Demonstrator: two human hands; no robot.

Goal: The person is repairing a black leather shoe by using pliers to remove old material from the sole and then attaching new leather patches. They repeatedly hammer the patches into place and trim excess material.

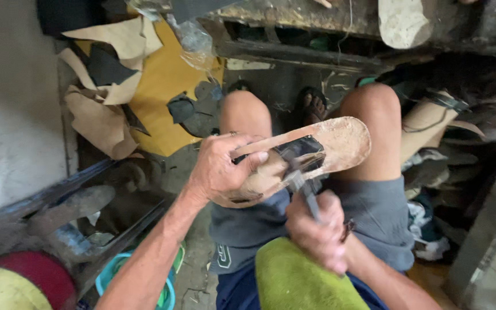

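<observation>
Gripping the upturned sandal sole point(322, 150) tightly, the left hand point(222, 169) steadies it while the right hand point(317, 229) clamps pincers point(302, 183) whose jaws could slip and tear the strap point(276, 142).

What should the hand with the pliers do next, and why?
Probably pull gently with the pliers. Their tip already sits at the dark strap on the tan shoe sole, and the left hand grips that sole firmly, while the right hand clasps the handles.
</observation>
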